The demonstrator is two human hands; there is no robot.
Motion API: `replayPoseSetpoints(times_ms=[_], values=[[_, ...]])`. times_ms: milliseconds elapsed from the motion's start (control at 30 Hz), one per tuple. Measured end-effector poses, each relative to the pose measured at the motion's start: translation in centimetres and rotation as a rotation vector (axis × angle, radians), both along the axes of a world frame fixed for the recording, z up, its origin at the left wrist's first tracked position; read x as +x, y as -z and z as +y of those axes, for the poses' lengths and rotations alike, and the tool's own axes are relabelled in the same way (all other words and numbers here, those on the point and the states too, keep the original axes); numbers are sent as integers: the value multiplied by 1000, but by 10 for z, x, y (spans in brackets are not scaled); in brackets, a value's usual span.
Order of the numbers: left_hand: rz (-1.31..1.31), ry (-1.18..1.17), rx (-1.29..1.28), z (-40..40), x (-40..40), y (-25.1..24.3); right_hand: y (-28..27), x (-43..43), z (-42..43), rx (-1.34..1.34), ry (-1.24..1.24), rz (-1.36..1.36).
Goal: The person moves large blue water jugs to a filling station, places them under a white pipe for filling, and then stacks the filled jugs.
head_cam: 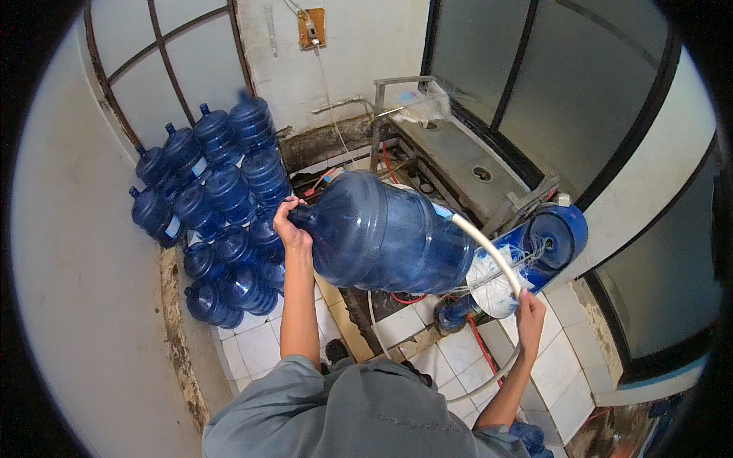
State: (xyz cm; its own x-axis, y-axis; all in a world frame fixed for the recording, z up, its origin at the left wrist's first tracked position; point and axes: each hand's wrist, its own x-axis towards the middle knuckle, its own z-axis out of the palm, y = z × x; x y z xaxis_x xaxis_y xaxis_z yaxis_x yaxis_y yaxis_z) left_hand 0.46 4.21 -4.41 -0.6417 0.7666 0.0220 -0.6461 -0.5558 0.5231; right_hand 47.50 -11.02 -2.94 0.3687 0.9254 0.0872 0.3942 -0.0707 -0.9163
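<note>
A large blue plastic water-cooler bottle (395, 229) lies on its side in front of me, its neck to the left. My left hand (293, 220) grips it at the neck. My right hand (529, 309) is closed around a cream-coloured hose (492, 252), whose upper end reaches the bottle near its base end. The hose trails down from that hand past my right forearm. Just left of my right hand is a white disc with tangled clear strands (495, 286), beside a blue machine with a round top (550, 240). What supports the bottle from below is hidden.
Several blue water bottles (229, 194) stand grouped on the left by the wall. A metal bench with round holes (458, 154) is at the back right. A red hose (481, 338) runs over the white floor tiles (464, 358). A plugged-in socket (312, 28) is on the wall.
</note>
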Motion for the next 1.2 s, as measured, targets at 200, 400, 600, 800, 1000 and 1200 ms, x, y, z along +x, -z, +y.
replayPoseSetpoints(times_ms=[200, 400, 600, 800, 1000, 1200], values=[[-61, 32, -6, -18, 5, -16, 7, 23, 69, 76, 9, 12], [-107, -58, -193, -20, 6, -38, 19, 45, 52, 68, 18, -19], [-159, -134, -170, -10, -2, -54, 29, 44, 0, -24, 68, -37], [-207, -222, -234, 8, 0, -66, 50, 47, -32, -53, 31, -4], [-187, -322, -347, 19, 24, -86, 32, 25, -50, -126, 42, 61], [209, -333, -276, 42, 81, -82, 7, 12, -57, -107, 16, 79]])
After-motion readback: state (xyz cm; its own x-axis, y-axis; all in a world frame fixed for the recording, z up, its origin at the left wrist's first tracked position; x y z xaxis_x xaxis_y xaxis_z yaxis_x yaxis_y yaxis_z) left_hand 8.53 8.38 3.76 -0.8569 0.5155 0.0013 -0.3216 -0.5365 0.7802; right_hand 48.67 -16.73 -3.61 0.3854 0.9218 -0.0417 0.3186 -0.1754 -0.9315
